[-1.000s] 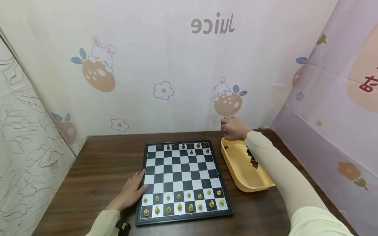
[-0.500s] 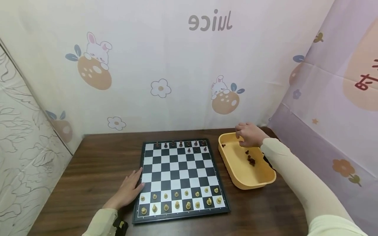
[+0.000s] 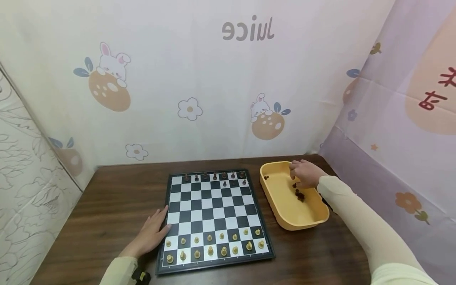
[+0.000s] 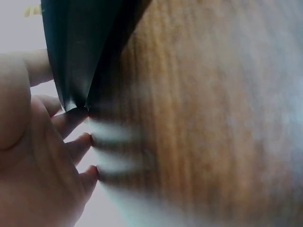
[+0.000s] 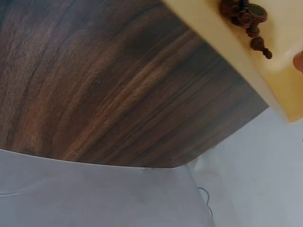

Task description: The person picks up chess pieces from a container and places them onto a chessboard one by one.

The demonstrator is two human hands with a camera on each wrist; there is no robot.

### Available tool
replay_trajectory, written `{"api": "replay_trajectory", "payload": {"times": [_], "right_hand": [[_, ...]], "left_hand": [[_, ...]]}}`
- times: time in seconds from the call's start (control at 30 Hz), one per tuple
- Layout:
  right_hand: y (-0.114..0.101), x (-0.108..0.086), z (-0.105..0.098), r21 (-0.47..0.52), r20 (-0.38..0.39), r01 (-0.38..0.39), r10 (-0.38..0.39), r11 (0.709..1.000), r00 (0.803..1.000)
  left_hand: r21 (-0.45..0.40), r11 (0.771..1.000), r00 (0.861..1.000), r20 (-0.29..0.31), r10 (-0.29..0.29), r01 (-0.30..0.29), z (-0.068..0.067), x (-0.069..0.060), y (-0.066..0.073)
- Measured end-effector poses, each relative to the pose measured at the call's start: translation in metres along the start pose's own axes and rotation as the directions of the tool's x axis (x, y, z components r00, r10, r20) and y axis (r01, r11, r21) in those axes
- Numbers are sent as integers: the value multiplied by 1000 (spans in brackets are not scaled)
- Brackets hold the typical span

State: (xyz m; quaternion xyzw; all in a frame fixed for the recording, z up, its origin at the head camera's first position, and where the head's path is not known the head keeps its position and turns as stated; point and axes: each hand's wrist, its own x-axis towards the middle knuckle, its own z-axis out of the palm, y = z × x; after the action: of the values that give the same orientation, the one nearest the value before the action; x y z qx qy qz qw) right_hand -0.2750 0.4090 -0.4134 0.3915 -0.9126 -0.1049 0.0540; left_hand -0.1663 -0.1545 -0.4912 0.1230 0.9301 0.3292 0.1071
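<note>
My left hand [image 3: 149, 233] rests flat against the left edge of a black-and-white chessboard [image 3: 211, 213]. Its straight fingers touch the dark board rim [image 4: 75, 47] and the table in the left wrist view. Reaching into a yellow tray [image 3: 285, 223] right of the board, my right hand [image 3: 307, 173] has bent fingers with the thumb apart. Just below it lie several dark red-brown chess pieces [image 3: 300, 196]. Only one fingertip [image 5: 299, 61] shows in the right wrist view, near those pieces. Pale yellow pieces [image 3: 223, 251] fill two near rows; dark pieces [image 3: 215, 176] stand along the far side.
The wooden table [image 3: 114, 198] ends at a printed curtain [image 3: 213, 79] behind and another cloth [image 3: 374, 166] on the right. One loose dark piece [image 3: 266, 177] sits in the tray's far left corner.
My right hand has moved from above the tray's far left rim rightward and down into the tray. My left hand stays at the board's edge. The head view has shifted slightly.
</note>
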Motion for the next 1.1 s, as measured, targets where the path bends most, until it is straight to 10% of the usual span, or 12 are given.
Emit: {"api": "replay_trajectory", "payload": {"times": [1.1], "right_hand": [[3,3,21,-259,78,73,-54,963,995]], "left_hand": [[-15,1000,999,24,-26,27,-4,2,-1]]}}
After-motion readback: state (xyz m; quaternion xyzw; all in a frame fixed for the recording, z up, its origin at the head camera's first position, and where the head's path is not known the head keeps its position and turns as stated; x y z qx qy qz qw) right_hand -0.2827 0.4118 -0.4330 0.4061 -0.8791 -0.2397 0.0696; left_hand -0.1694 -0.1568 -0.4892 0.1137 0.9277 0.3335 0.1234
